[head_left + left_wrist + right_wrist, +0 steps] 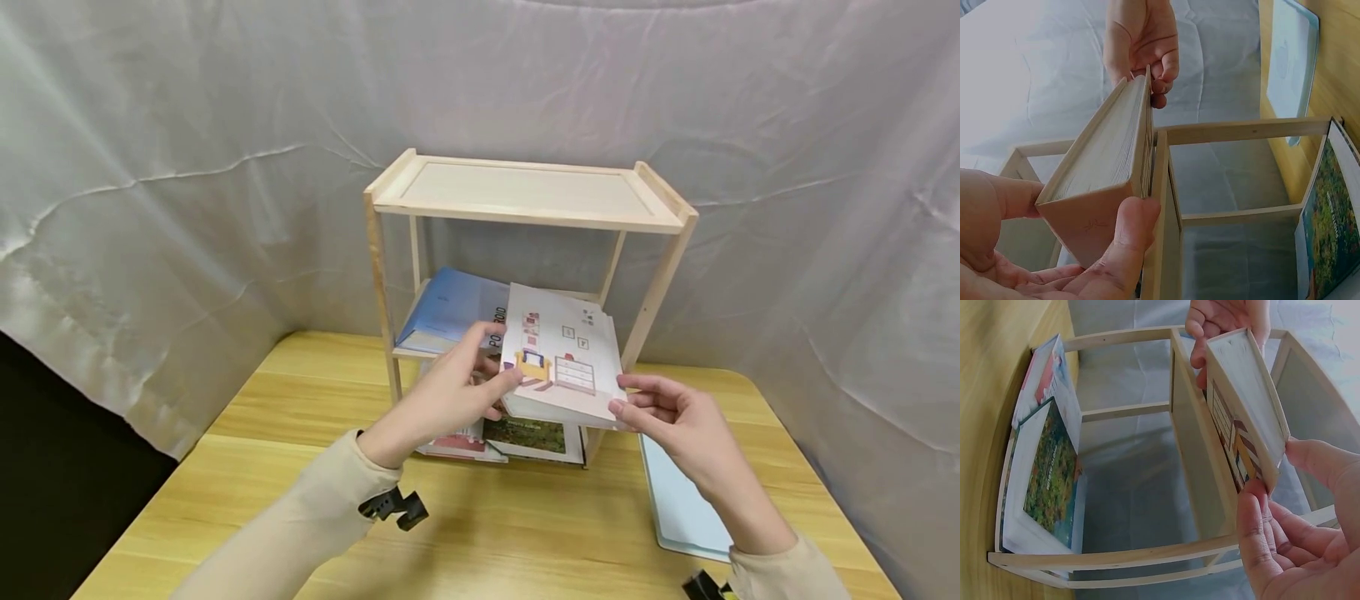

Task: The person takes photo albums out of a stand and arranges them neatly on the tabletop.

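Both hands hold a thick white illustrated book [562, 350] in front of the wooden rack's middle shelf. The left hand [457, 383] pinches its left side, thumb on the cover; in the left wrist view that hand [1079, 250] grips the pale pink spine [1082, 225]. At the near right corner the right hand [686, 425] pinches the book between thumb and fingers, also seen in the right wrist view, where the hand [1304, 531] holds the cover edges. Left of the book, a blue book [457, 304] lies on the middle shelf, partly hidden.
The wooden rack [525, 192] stands at the table's back. On its bottom shelf lie a book with a foliage picture [1052, 475] and a pink and white book [459, 446]. A light blue flat item [682, 500] lies on the table [480, 533] at the right, partly under the right arm.
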